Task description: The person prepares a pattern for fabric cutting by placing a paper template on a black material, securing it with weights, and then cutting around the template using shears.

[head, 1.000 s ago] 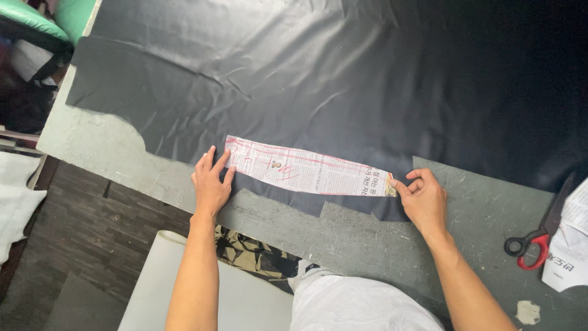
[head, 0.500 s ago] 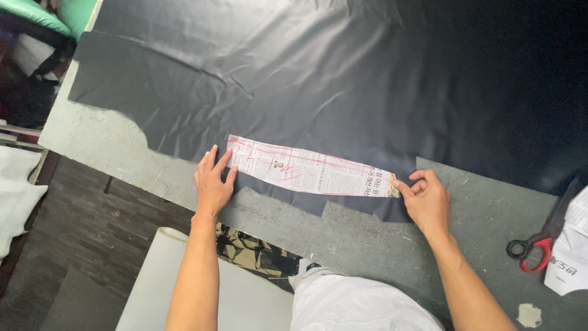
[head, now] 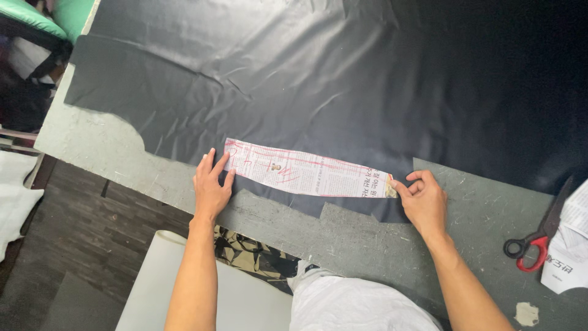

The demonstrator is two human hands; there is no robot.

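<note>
Under your hands lies a worn grey-green worktable [head: 367, 245], scuffed and paint-flecked, its far end and right side cut off by the frame. Most of it is covered by a large sheet of glossy black fabric [head: 318, 79], creased in the middle and running out of view at the top and right; toward the upper right it is so dark that you cannot make out its surface or edge. Its near edge is cut in steps, with a curved notch at the left.

On that near edge lies a long narrow strip of newspaper pattern [head: 306, 175] marked with red lines, slanting slightly down to the right. The print is too small to make out.

Your left hand [head: 211, 187] lies flat with fingers spread, fingertips pressing the strip's left end onto the fabric. Your right hand [head: 424, 201] is loosely curled, thumb and forefinger pinching the strip's right end where it meets the fabric's edge; whether it grips the fabric too is hidden by the fingers.

At the far right, red-and-black-handled scissors [head: 531, 245] lie on the table, blades pointing away and hard to see against the dark cloth. Just beside them a white printed paper piece [head: 566, 251] is cut off by the frame.

Below the table edge you see dark wood flooring [head: 73, 239], a pale flat surface [head: 153, 288] and your white clothing [head: 355, 306], all partly hidden.
</note>
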